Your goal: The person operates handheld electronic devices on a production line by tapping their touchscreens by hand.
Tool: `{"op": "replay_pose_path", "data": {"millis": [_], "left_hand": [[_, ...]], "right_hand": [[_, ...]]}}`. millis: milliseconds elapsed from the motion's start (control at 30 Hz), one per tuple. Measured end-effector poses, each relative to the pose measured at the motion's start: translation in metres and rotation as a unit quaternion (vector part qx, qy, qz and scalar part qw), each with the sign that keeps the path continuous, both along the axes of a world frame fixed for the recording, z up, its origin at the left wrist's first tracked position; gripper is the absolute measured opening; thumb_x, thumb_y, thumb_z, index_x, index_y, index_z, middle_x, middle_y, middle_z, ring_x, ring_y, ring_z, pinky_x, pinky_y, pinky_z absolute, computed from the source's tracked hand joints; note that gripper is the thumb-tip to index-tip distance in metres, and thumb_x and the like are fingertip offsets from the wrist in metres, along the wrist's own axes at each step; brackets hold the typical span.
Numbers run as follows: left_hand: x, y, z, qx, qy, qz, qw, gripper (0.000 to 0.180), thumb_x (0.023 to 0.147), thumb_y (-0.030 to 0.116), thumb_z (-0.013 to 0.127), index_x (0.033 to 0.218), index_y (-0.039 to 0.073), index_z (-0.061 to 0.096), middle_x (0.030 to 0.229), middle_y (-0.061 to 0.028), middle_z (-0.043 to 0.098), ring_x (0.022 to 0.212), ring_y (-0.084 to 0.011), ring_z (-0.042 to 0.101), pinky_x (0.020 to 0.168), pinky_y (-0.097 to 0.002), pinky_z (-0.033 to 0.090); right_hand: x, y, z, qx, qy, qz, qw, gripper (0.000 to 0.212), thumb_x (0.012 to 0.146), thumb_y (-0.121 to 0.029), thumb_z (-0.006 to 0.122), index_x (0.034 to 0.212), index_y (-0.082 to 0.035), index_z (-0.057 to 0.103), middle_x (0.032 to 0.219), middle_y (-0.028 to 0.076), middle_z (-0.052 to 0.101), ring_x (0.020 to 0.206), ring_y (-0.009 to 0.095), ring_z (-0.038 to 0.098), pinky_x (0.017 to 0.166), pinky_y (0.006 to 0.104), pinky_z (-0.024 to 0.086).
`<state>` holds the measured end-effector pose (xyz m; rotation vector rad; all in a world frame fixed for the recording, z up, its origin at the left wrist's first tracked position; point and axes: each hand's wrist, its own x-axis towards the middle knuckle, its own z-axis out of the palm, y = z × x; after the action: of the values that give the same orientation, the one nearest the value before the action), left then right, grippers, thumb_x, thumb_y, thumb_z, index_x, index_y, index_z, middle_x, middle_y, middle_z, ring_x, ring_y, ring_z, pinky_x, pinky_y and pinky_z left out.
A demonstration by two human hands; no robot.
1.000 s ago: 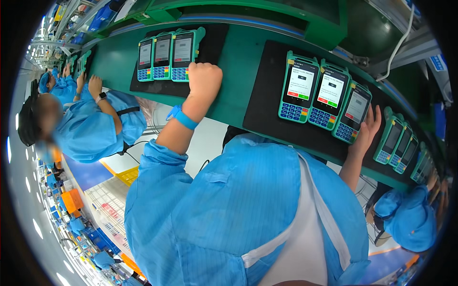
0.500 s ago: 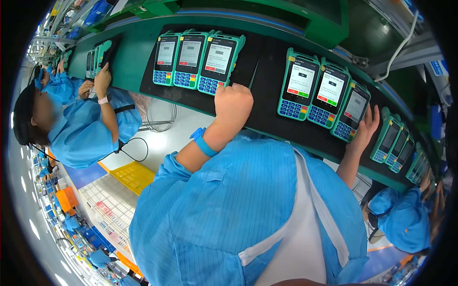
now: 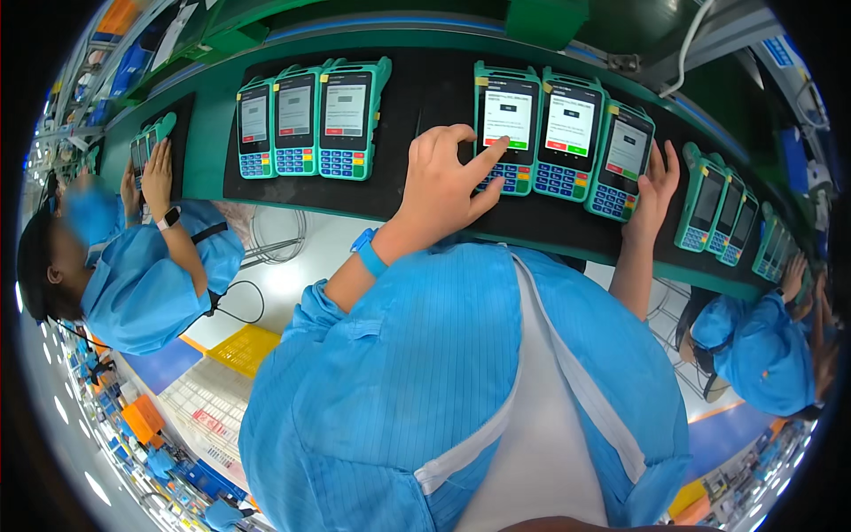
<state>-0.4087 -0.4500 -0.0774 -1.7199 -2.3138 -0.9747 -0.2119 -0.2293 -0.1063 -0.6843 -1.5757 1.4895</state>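
Note:
Three teal payment terminals stand side by side in front of me on the black mat (image 3: 425,191), their screens lit. My left hand (image 3: 445,182) reaches over the leftmost terminal (image 3: 505,111); its index fingertip is at the lower part of the screen, near the red and green buttons, and the other fingers are spread. Beside the rightmost terminal (image 3: 626,151), which has a dimmer screen, my right hand (image 3: 654,186) rests with fingers stretched along its right edge. Between these two is the middle terminal (image 3: 567,124), untouched by either hand.
Three more terminals (image 3: 297,124) sit together to the left on the mat. Further right lies another group of terminals (image 3: 709,199). A co-worker (image 3: 146,275) handles terminals at the left; another person (image 3: 762,346) is at the right. A white cable (image 3: 687,49) hangs at the back.
My left hand has moved right from beside the left group of terminals to the leftmost terminal of the group before me, its index finger now extended. My right hand stays by the rightmost terminal.

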Motion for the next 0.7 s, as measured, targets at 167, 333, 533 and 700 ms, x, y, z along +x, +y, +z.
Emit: {"op": "replay_pose_path", "data": {"millis": [167,333,533,700], "left_hand": [[-0.004,0.003,-0.005,0.068,0.053,0.045,0.995,0.04,0.07,0.02,0.069,0.109,0.015,0.065,0.108,-0.0129,0.052,0.103,-0.0298,0.048,0.087,-0.0442,0.034],[-0.041,-0.034,-0.012,0.118,0.099,0.106,0.982,0.018,0.067,0.011,0.065,0.084,0.013,0.066,0.085,-0.0022,0.056,0.085,-0.0222,0.054,0.081,-0.0384,0.034],[-0.065,-0.082,-0.02,0.103,0.158,0.215,0.958,0.014,0.069,0.009,0.065,0.081,0.014,0.067,0.081,-0.0002,0.055,0.082,-0.0203,0.051,0.079,-0.0366,0.031],[-0.074,-0.094,-0.02,0.067,0.133,0.252,0.956,0.02,0.073,0.013,0.063,0.092,0.015,0.07,0.097,-0.0024,0.055,0.096,-0.0224,0.05,0.085,-0.038,0.029]], "right_hand": [[0.001,-0.002,0.001,0.012,-0.017,-0.019,1.0,0.071,0.08,-0.012,0.052,0.143,-0.005,0.022,0.142,0.024,0.035,0.134,0.032,0.031,0.112,0.0412,0.02],[0.0,-0.001,0.0,-0.011,-0.003,-0.011,1.0,0.073,0.078,-0.006,0.052,0.143,-0.005,0.019,0.143,0.025,0.032,0.135,0.033,0.029,0.113,0.0422,0.018],[-0.001,-0.001,0.0,-0.004,-0.013,-0.01,1.0,0.072,0.078,-0.003,0.048,0.144,-0.005,0.018,0.143,0.024,0.031,0.135,0.033,0.03,0.112,0.0416,0.02],[-0.002,-0.003,0.002,0.003,-0.022,-0.025,0.999,0.071,0.079,-0.002,0.047,0.144,-0.005,0.019,0.142,0.025,0.032,0.135,0.034,0.03,0.111,0.0415,0.021]]}}
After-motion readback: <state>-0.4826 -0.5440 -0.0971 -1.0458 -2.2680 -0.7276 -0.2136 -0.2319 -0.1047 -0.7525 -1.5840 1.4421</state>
